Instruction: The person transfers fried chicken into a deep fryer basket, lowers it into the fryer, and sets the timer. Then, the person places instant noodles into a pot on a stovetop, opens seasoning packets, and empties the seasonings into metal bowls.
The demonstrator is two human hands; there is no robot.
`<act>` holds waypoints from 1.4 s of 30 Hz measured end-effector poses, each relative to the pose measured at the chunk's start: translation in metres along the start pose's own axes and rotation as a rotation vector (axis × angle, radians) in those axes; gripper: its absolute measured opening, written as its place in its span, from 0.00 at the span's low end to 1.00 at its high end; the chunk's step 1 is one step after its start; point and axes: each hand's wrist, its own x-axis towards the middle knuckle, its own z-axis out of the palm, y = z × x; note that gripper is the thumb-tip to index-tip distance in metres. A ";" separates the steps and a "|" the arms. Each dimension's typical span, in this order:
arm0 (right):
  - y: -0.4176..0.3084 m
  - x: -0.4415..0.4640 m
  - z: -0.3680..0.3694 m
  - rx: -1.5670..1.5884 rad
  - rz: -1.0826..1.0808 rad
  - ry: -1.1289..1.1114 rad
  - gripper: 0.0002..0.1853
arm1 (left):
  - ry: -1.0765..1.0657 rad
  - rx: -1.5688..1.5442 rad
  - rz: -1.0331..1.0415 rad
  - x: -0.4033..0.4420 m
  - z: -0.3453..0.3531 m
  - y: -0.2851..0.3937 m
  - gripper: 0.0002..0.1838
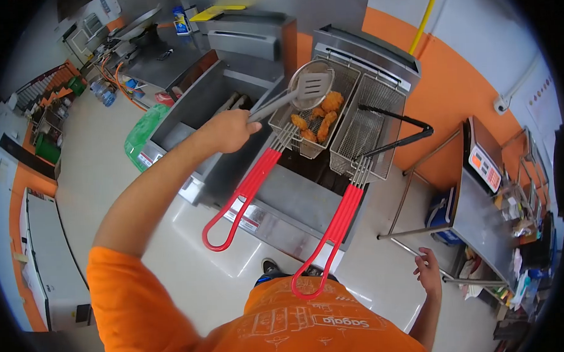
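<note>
My left hand (234, 131) is wrapped round the grey handle of a slotted turner (314, 86), held over the left fryer basket (307, 149). A round mesh skimmer (303, 70) shows behind the turner's blade; where its handle goes is hidden. Several pieces of golden fried chicken (325, 126) lie in that basket. Black tongs (417, 131) rest spread across the right fryer basket (375, 92). My right hand (428, 271) hangs low at my side with its fingers loosely apart, holding nothing, near the steel table's frame.
Two red basket handles (251, 183) (336, 227) stick out toward me over the fryer's front (282, 194). An open steel fryer well (242, 93) stands to the left. On the right, a steel table (476, 231) carries a scale (484, 168). A green bag (145, 134) sits at far left.
</note>
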 end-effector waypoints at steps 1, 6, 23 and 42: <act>-0.004 0.005 -0.005 -0.004 -0.015 0.003 0.20 | 0.054 -0.045 0.033 0.000 0.000 -0.002 0.21; -0.038 0.009 -0.027 0.073 -0.214 0.090 0.21 | -0.411 -0.759 -0.508 0.007 -0.055 0.061 0.21; -0.224 0.017 -0.006 0.269 -0.546 -0.290 0.16 | -0.683 -1.547 -0.704 0.034 -0.019 0.193 0.16; -0.367 0.014 0.066 0.440 -0.316 -0.557 0.14 | -0.198 -1.473 -0.318 0.005 -0.017 0.224 0.17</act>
